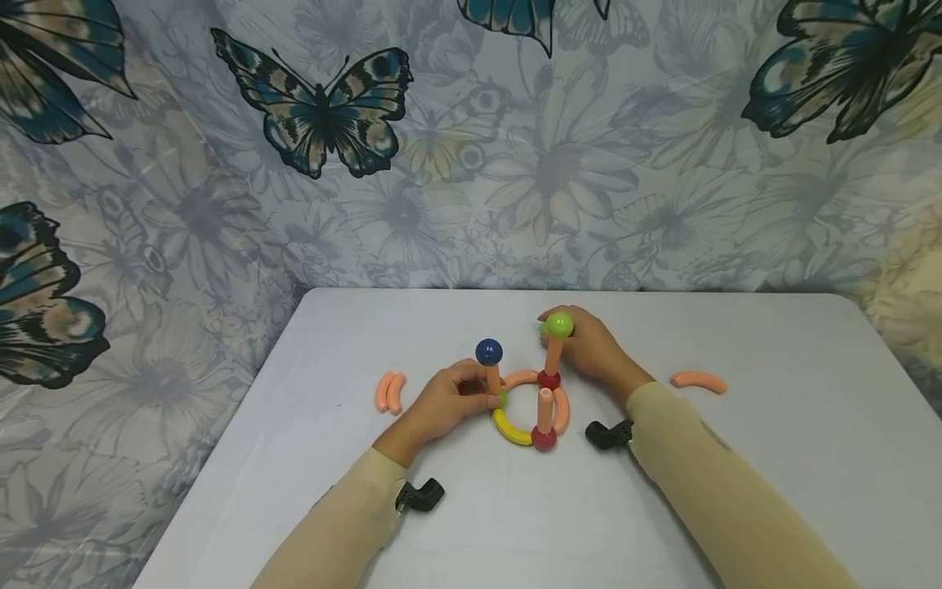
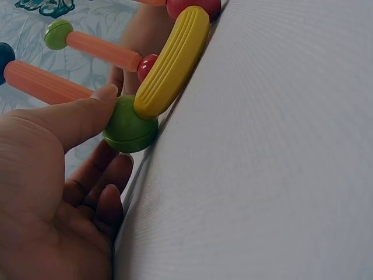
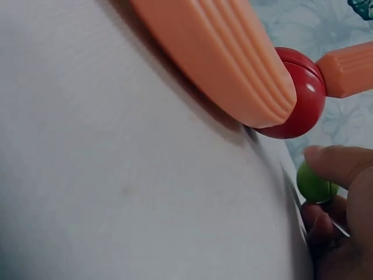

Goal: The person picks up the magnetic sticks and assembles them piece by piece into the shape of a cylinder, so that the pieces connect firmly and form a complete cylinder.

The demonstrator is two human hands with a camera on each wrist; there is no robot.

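A ring of curved magnetic sticks and balls lies on the table. It includes a yellow curved stick [image 1: 511,428], orange curved sticks [image 1: 562,411] and red balls [image 1: 544,438]. Straight orange sticks [image 1: 545,409] stand up from it, one topped by a blue ball [image 1: 489,352], another by a green ball [image 1: 559,325]. My left hand [image 1: 449,401] pinches the ring's lower green ball [image 2: 129,125] at the foot of the blue-topped stick. Behind the ring, my right hand [image 1: 592,348] holds a loose green ball [image 3: 315,184] between thumb and fingers.
Two orange curved sticks [image 1: 389,393] lie left of the ring on the white table [image 1: 280,491]. Another orange curved stick [image 1: 699,380] lies to the right, beyond the right forearm. A butterfly-patterned cloth [image 1: 441,204] hangs behind the table.
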